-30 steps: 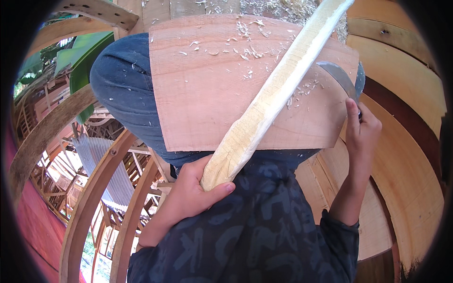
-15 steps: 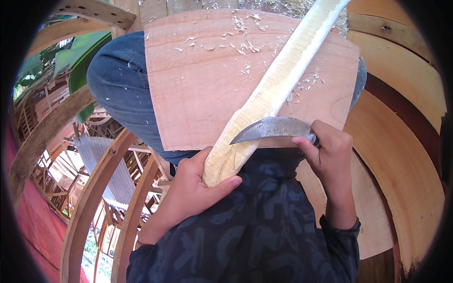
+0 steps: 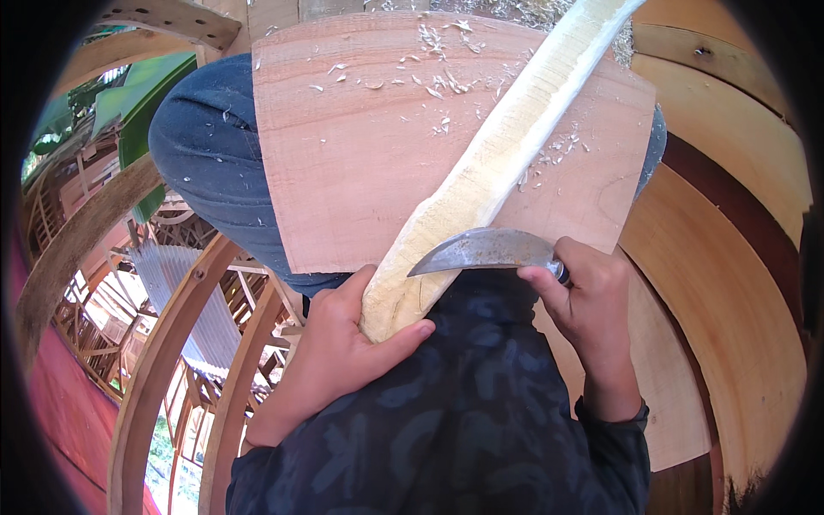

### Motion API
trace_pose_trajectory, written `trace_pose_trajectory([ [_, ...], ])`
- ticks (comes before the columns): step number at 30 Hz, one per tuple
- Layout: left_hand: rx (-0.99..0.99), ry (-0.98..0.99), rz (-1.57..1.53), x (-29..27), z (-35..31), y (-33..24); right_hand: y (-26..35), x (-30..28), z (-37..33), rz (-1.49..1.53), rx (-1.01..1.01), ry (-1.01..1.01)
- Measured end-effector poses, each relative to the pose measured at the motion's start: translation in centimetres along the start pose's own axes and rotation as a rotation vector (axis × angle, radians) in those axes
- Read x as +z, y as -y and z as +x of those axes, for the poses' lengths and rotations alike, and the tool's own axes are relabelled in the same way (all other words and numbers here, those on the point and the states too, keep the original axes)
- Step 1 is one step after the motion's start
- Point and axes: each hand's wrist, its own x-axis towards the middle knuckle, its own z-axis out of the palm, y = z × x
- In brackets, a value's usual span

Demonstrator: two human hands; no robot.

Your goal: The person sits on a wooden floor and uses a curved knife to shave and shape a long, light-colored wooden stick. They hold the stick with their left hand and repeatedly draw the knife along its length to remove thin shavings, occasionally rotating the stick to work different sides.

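Observation:
A long, pale, peeled piece of wood (image 3: 489,172) slants from my lap up past the top right. My left hand (image 3: 348,339) is wrapped round its near end, with the thumb across the edge. In my right hand (image 3: 588,287) is a knife with a curved, rust-spotted blade (image 3: 489,249); its handle is mostly hidden by the fingers. The blade lies across the wood a little beyond my left hand, its tip pointing left. Under the wood, a broad reddish board (image 3: 343,172) rests over my legs.
Wood shavings (image 3: 446,81) are scattered on the board, and more lie in a heap (image 3: 524,10) beyond it. Curved wooden planks (image 3: 704,257) stand on the right. On the left, slats (image 3: 172,352) leave gaps onto corrugated metal (image 3: 184,300) below.
My right hand and the knife have moved nearer to me and slightly left, so the blade sits closer to my left hand. The board and wood have shifted slightly left.

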Motion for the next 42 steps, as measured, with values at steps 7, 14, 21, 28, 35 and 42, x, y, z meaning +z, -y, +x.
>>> trace_pose_trajectory([
  [7,0.091,-0.119,0.174,0.4,0.3,0.4,-1.0,0.4,0.9,-0.121,-0.005,-0.095],
  [14,0.102,-0.126,0.174,0.4,0.4,0.4,-1.7,0.7,1.2,-0.158,0.010,-0.190],
  [21,0.094,-0.118,0.171,0.3,0.3,0.2,-1.8,1.3,0.6,-0.130,0.099,-0.223],
  [28,0.104,-0.121,0.139,0.3,0.3,0.5,-1.8,1.7,0.5,-0.147,0.098,-0.267],
  [35,0.101,-0.097,0.162,0.0,0.3,0.4,-1.8,2.0,0.3,-0.108,0.119,-0.279],
  [42,-0.019,-0.055,-0.040,-0.4,-1.1,1.3,-6.3,0.1,1.4,0.087,0.429,-0.429],
])
